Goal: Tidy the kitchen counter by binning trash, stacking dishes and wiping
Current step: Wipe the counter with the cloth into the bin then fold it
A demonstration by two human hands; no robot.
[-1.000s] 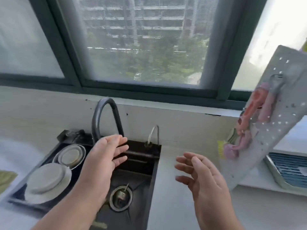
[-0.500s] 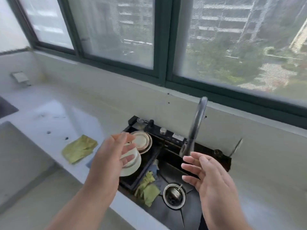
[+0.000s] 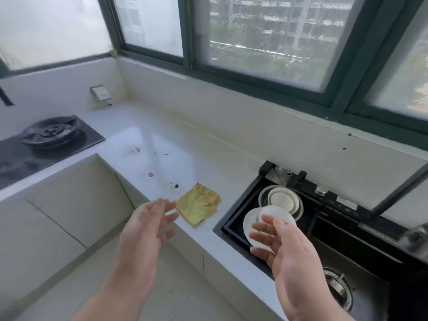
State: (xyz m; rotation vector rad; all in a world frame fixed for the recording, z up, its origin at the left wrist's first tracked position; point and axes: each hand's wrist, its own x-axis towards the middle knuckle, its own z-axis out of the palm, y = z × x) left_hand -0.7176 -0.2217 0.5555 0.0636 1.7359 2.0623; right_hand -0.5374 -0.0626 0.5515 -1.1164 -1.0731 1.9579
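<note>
Nothing is held by either hand. The left hand (image 3: pixel 144 230) is raised in the air, fingers loosely spread and only slightly bent, palm turned toward the right — its fingertips are seen just beside the near-left corner of the yellow-green cloth (image 3: pixel 198 207), contact not shown. The right hand (image 3: pixel 286 253) is likewise raised, fingers relaxed and apart, palm facing left; it is seen in front of the near-left part of the sink (image 3: pixel 301 239) and partly covers a white plate (image 3: pixel 254 222).

The sink is taken as landmark. In its left section the white plate is lying tilted, and just behind it a stack of white bowls (image 3: pixel 281 200) is set inside a larger dish. Along the sink's back rim some knobs are seen, and a dark faucet (image 3: pixel 398 195) is angled over its right side. The drain strainer (image 3: pixel 339 291) is seen in the deeper basin at the near right.

Just left of the sink the cloth is laid flat on the white counter (image 3: pixel 148 144), near the front edge. Further left of the sink, small crumbs and dark spots (image 3: pixel 162 174) are scattered on the counter — exact kind cannot be told. Well left of the sink a black gas hob (image 3: pixel 49 135) is set into the counter. A wall socket (image 3: pixel 100 92) is seen at the far corner.
</note>
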